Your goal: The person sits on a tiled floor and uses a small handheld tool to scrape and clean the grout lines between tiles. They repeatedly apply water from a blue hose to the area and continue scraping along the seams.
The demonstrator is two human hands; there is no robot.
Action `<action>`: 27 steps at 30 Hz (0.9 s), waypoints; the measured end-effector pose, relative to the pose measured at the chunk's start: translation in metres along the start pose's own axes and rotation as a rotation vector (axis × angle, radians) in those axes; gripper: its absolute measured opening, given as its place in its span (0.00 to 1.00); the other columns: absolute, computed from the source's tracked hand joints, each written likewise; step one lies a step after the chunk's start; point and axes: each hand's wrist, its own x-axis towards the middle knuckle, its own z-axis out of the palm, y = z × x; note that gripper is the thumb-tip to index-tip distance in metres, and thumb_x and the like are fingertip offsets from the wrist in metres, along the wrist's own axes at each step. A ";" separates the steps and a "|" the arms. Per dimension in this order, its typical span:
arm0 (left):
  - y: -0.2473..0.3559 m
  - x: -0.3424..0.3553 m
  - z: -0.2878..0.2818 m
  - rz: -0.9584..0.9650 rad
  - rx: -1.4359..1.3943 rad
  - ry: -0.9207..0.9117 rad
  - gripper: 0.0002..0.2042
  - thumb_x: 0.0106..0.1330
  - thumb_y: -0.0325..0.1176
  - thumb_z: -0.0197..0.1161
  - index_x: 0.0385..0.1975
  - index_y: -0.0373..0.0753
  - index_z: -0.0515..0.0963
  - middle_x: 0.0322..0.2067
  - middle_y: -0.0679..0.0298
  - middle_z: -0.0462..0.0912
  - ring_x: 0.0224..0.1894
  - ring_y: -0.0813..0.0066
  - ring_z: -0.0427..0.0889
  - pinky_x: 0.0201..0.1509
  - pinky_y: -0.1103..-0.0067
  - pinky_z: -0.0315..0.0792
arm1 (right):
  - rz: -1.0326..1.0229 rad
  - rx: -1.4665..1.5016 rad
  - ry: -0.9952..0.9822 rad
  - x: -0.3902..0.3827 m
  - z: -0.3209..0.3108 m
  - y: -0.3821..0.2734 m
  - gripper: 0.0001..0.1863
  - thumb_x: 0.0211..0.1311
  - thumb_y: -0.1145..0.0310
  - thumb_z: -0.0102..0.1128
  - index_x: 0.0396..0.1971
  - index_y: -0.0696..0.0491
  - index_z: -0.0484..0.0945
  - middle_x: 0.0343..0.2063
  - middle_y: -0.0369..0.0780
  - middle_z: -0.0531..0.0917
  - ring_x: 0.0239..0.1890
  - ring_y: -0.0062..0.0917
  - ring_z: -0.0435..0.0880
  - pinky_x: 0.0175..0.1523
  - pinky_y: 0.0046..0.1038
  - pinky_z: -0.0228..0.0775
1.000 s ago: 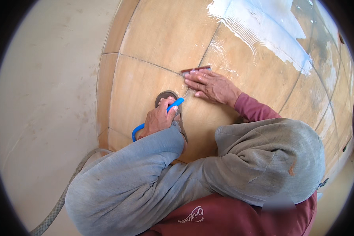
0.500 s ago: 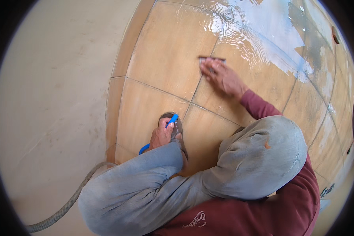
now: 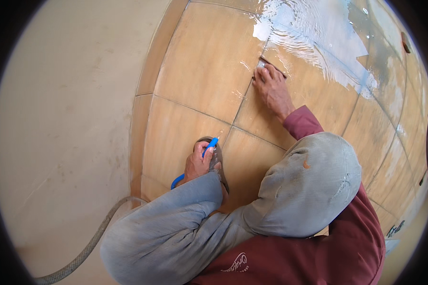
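Note:
My left hand (image 3: 197,165) is closed around a thin blue hose (image 3: 212,143), beside my sandalled foot (image 3: 218,167). The hose tip points forward over the tiled floor (image 3: 195,57), and a little water shows just past it. Ahead and to the right, my right hand (image 3: 274,95) presses a flat, dark-edged scraper (image 3: 262,62) against the tiles, close to a grout line. My fingers cover most of this tool, so its exact kind is unclear. Its edge lies slanted, next to rippling water (image 3: 314,42).
A pale wall (image 3: 71,114) stands on the left, with a tile skirting (image 3: 140,118) at its foot. A grey braided hose (image 3: 88,249) runs along the lower left. Small brown object (image 3: 405,42) lies at the far right. My bent knees fill the lower middle.
My right hand and the scraper have shifted slightly right, and the scraper's edge has turned from nearly level to slanted. The water ripples have spread. My left hand has barely moved.

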 end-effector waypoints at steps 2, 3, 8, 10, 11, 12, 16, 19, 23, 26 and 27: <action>-0.001 0.011 0.005 0.037 -0.011 -0.002 0.17 0.80 0.46 0.56 0.55 0.39 0.75 0.35 0.49 0.87 0.38 0.48 0.88 0.42 0.59 0.79 | -0.061 0.035 -0.046 -0.031 -0.005 -0.037 0.15 0.70 0.67 0.56 0.50 0.58 0.81 0.51 0.44 0.75 0.64 0.44 0.70 0.66 0.44 0.69; -0.004 0.012 0.004 0.039 0.012 -0.001 0.17 0.80 0.47 0.56 0.55 0.39 0.75 0.35 0.49 0.87 0.38 0.48 0.88 0.42 0.59 0.79 | -0.107 0.158 -0.096 -0.057 0.010 -0.057 0.16 0.72 0.63 0.60 0.53 0.56 0.81 0.54 0.42 0.76 0.63 0.40 0.73 0.64 0.45 0.70; -0.005 -0.002 -0.001 0.021 0.051 -0.033 0.17 0.79 0.46 0.58 0.54 0.39 0.76 0.36 0.51 0.88 0.38 0.52 0.88 0.43 0.62 0.79 | -0.115 0.385 0.000 -0.031 -0.001 -0.021 0.08 0.63 0.72 0.61 0.41 0.52 0.83 0.44 0.39 0.81 0.51 0.38 0.79 0.59 0.39 0.74; 0.002 0.001 -0.004 -0.041 0.055 -0.030 0.17 0.79 0.45 0.59 0.54 0.37 0.76 0.36 0.55 0.88 0.38 0.63 0.89 0.44 0.68 0.80 | -0.063 0.411 -0.084 -0.025 -0.004 -0.033 0.08 0.60 0.74 0.61 0.39 0.53 0.82 0.40 0.42 0.79 0.46 0.38 0.81 0.53 0.39 0.78; 0.001 0.001 -0.003 -0.029 0.045 -0.026 0.17 0.79 0.46 0.59 0.54 0.38 0.76 0.36 0.55 0.88 0.38 0.62 0.89 0.44 0.68 0.80 | -0.076 0.418 -0.126 -0.035 -0.013 -0.047 0.08 0.59 0.75 0.61 0.38 0.53 0.82 0.38 0.42 0.77 0.44 0.38 0.82 0.51 0.39 0.79; -0.002 0.002 -0.002 -0.018 0.039 -0.017 0.17 0.79 0.46 0.59 0.54 0.38 0.76 0.36 0.55 0.89 0.38 0.62 0.89 0.44 0.67 0.80 | -0.142 0.407 -0.153 -0.051 -0.007 -0.059 0.08 0.59 0.75 0.60 0.38 0.53 0.81 0.37 0.43 0.77 0.43 0.39 0.82 0.50 0.40 0.79; -0.001 0.000 -0.002 0.009 0.070 -0.003 0.18 0.79 0.47 0.59 0.54 0.39 0.77 0.36 0.54 0.89 0.39 0.60 0.90 0.44 0.67 0.81 | -0.082 0.420 -0.147 -0.029 -0.012 -0.049 0.06 0.59 0.73 0.59 0.36 0.54 0.80 0.36 0.43 0.76 0.42 0.38 0.83 0.46 0.39 0.80; -0.005 -0.001 0.000 0.021 0.072 0.014 0.15 0.78 0.44 0.58 0.54 0.41 0.76 0.37 0.49 0.88 0.39 0.45 0.88 0.42 0.57 0.80 | -0.063 0.348 -0.160 -0.034 -0.005 -0.063 0.06 0.59 0.72 0.57 0.36 0.54 0.79 0.37 0.43 0.76 0.44 0.38 0.82 0.48 0.38 0.79; 0.003 0.003 -0.002 0.009 0.050 0.006 0.15 0.78 0.44 0.58 0.54 0.41 0.76 0.36 0.49 0.88 0.39 0.45 0.88 0.42 0.57 0.79 | -0.240 0.329 -0.252 -0.033 -0.013 -0.062 0.11 0.57 0.73 0.57 0.40 0.56 0.80 0.39 0.43 0.77 0.46 0.38 0.81 0.52 0.38 0.78; 0.005 0.002 -0.008 -0.013 0.056 -0.012 0.15 0.78 0.45 0.59 0.54 0.41 0.77 0.36 0.51 0.89 0.39 0.48 0.89 0.43 0.59 0.80 | -0.212 0.296 -0.202 -0.014 -0.019 -0.041 0.12 0.56 0.74 0.57 0.41 0.56 0.81 0.40 0.42 0.78 0.47 0.37 0.81 0.55 0.38 0.77; 0.001 0.003 -0.007 -0.028 0.073 -0.011 0.16 0.78 0.46 0.59 0.54 0.41 0.77 0.36 0.52 0.89 0.39 0.51 0.90 0.44 0.61 0.80 | -0.256 0.330 -0.187 -0.018 -0.012 -0.048 0.12 0.56 0.74 0.57 0.41 0.55 0.81 0.40 0.42 0.78 0.47 0.37 0.81 0.55 0.37 0.77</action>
